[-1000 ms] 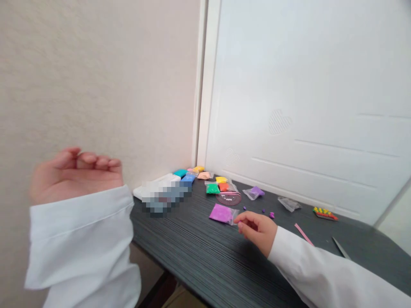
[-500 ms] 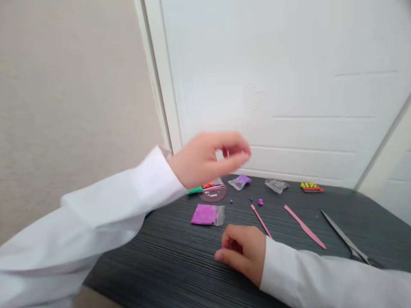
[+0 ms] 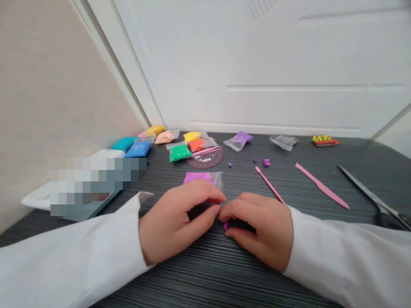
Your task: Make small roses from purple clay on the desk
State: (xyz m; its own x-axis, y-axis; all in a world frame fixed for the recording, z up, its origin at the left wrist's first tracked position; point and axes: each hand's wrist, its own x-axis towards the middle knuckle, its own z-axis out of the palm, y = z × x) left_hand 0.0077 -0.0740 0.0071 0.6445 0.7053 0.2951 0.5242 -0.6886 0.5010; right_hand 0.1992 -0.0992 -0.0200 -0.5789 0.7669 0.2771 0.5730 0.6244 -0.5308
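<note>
My left hand (image 3: 176, 222) and my right hand (image 3: 260, 231) meet at the fingertips above the dark table, both curled around a small piece of magenta clay (image 3: 225, 226). The fingers hide most of the piece. A little pink also shows at my left fingertips. Just behind my left hand lies a clear bag of magenta clay (image 3: 201, 177), its near part touched or covered by that hand.
Bagged clay in green (image 3: 178, 152), orange, yellow and blue (image 3: 138, 149) lies at the back left, beside a round pink-rimmed disc (image 3: 205, 159). A pink spatula (image 3: 321, 186), thin pink tool (image 3: 269, 185) and scissors (image 3: 375, 201) lie right. A white door stands behind.
My left hand has come down from above the disc to meet my right hand at the table's front. The view has tilted down and turned, showing more of the table and clay bags.
</note>
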